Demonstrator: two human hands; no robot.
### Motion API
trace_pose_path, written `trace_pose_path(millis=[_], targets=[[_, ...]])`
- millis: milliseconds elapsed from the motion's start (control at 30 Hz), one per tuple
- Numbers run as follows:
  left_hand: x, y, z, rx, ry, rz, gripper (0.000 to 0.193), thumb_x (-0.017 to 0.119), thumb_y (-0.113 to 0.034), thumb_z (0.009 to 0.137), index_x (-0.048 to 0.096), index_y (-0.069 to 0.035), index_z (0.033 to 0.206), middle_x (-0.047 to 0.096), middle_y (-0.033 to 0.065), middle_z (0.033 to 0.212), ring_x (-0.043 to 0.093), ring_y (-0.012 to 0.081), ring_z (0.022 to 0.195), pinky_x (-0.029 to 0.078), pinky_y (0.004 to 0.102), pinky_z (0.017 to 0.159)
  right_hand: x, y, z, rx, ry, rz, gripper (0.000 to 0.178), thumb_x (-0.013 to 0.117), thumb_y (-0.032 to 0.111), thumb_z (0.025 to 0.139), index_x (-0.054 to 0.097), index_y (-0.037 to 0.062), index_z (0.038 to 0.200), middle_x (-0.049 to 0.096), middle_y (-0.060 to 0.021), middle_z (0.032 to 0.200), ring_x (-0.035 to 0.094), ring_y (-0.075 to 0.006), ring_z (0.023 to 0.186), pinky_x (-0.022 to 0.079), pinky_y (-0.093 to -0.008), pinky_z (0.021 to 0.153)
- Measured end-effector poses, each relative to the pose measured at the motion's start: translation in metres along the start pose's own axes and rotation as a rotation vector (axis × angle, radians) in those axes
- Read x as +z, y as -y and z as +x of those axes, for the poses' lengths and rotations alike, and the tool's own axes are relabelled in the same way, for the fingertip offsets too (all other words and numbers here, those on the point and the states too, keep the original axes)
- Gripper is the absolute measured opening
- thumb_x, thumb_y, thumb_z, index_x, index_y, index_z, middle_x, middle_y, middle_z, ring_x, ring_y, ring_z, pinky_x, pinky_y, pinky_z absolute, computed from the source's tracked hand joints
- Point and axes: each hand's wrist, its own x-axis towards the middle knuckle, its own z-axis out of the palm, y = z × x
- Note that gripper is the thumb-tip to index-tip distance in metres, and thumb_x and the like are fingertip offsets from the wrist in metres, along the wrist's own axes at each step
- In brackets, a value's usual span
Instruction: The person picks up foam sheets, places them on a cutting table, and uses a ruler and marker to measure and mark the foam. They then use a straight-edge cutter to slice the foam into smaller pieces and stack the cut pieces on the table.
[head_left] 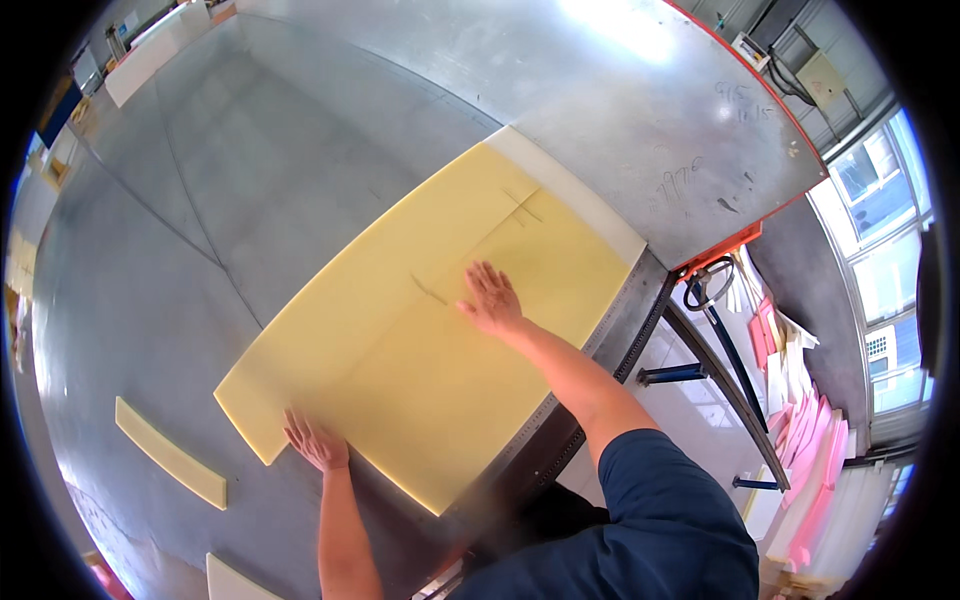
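A large yellow foam sheet lies flat on a grey metal table, with a stepped notch in its lower left edge. Thin dark pencil-like marks and a faint straight line run across its top. My right hand rests palm down near the middle of the sheet, fingers stretched out. At the notch, my left hand lies against the sheet's edge with its fingers extended and gripping nothing. A pale whitish strip borders the sheet's far right end; whether it is a separate layer I cannot tell.
A narrow yellow foam strip lies on the table to the left, and a pale foam piece is at the lower left. A metal ruler edge follows the table's near side. Right of it stand a black handwheel and pink foam scraps.
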Motion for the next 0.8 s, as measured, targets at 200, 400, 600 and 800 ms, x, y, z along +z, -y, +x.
trace_pose_path(millis=[200, 400, 600, 800], targets=[[-0.011, -0.001, 0.005, 0.092, -0.199, -0.140, 0.039, 0.054, -0.021, 0.091, 0.058, -0.008, 0.127, 0.052, 0.0128, 0.139, 0.042, 0.0316, 0.134, 0.029, 0.0485, 0.111, -0.029, 0.066, -0.026, -0.173, 0.032, 0.077, 0.067, 0.054, 0.043, 0.092, 0.036, 0.0055, 0.144, 0.030, -0.0119, 0.154, 0.022, -0.0309, 0.144, 0.018, -0.0487, 0.116], [-0.004, -0.003, 0.019, 0.018, -0.181, -0.128, 0.040, 0.054, -0.022, 0.090, 0.057, -0.012, 0.128, 0.048, 0.0083, 0.143, 0.037, 0.0271, 0.137, 0.023, 0.0478, 0.114, -0.056, 0.086, -0.203, -0.183, 0.141, 0.146, 0.068, 0.059, 0.038, 0.088, 0.037, 0.0078, 0.145, 0.031, -0.0122, 0.153, 0.024, -0.0355, 0.143, 0.019, -0.0558, 0.113], [-0.008, -0.011, 0.022, 0.003, -0.151, -0.132, 0.043, 0.054, -0.024, 0.090, 0.055, -0.014, 0.132, 0.044, 0.0059, 0.146, 0.035, 0.0260, 0.139, 0.022, 0.0476, 0.115, -0.043, 0.069, -0.259, -0.108, 0.118, 0.143, 0.062, 0.057, 0.035, 0.088, 0.044, 0.0066, 0.140, 0.033, -0.0124, 0.152, 0.027, -0.0359, 0.142, 0.021, -0.0577, 0.112], [0.035, -0.003, 0.027, 0.212, -0.221, -0.072, 0.042, 0.051, -0.024, 0.091, 0.054, -0.011, 0.131, 0.046, 0.0068, 0.145, 0.038, 0.0254, 0.136, 0.028, 0.0455, 0.112, -0.043, 0.046, -0.273, -0.044, 0.093, 0.172, 0.066, 0.059, 0.035, 0.085, 0.041, 0.0083, 0.143, 0.033, -0.0128, 0.152, 0.027, -0.0344, 0.142, 0.020, -0.0570, 0.113]])
